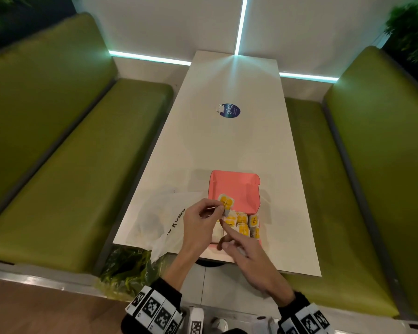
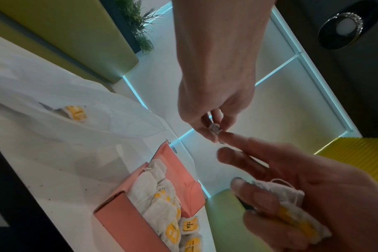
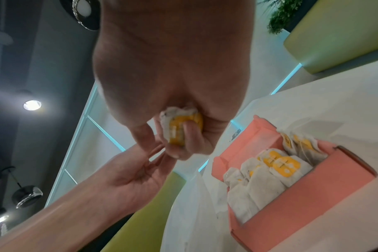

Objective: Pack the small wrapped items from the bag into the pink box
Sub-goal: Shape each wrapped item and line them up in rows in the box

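Observation:
The pink box [image 1: 234,186] lies open on the white table near its front edge, lid flap folded back. Several tea bags [image 1: 243,225] with yellow labels fill its near part, also seen from the wrists [image 2: 162,201] [image 3: 270,170]. Just above the box my left hand [image 1: 219,209] pinches one yellow-labelled tea bag [image 1: 226,202] between thumb and fingertips. My right hand [image 1: 227,239] grips another crumpled tea bag [image 3: 179,126] in its curled fingers, while its straight index finger touches the left fingertips. The white plastic bag [image 1: 159,220] lies left of the box, one tea bag [image 2: 76,113] showing inside.
Green bench seats [image 1: 70,169] [image 1: 372,179] run along both sides of the narrow table [image 1: 227,145]. A round blue sticker [image 1: 231,110] sits mid-table. The plastic bag hangs over the front edge, with leafy plants [image 1: 126,268] below it.

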